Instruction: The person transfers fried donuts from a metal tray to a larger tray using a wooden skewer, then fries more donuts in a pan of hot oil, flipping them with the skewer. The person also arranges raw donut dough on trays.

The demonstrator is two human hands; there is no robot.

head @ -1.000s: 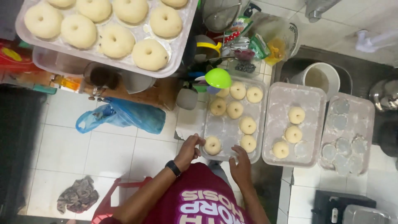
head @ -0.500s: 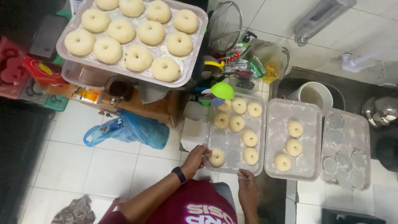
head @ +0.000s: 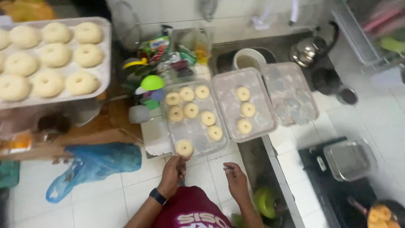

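My left hand [head: 174,171], with a dark band on its wrist, hovers at the near edge of a floured clear tray [head: 198,141]. Its fingertips are right beside a raw dough ring [head: 184,147], and I cannot tell if they touch it. Several more dough rings [head: 190,110] lie further up that tray. My right hand [head: 235,180] is held loosely open over the white tiles and holds nothing. A second floured tray [head: 228,90] to the right holds three dough rings [head: 247,109]. Beyond it lies a third tray [head: 291,95] with only flour marks.
A big tray [head: 105,50] of larger dough rings sits at upper left. A blue plastic bag [head: 97,160] lies on the tiles to the left. Bottles and a green lid [head: 152,82] crowd the back. At right are a white bucket [head: 249,59], a kettle [head: 308,48] and a clear box [head: 350,158].
The view has swung so the trays now sit in the middle. My left hand has drawn back from the nearest dough ring. My right hand has come off the tray's edge.
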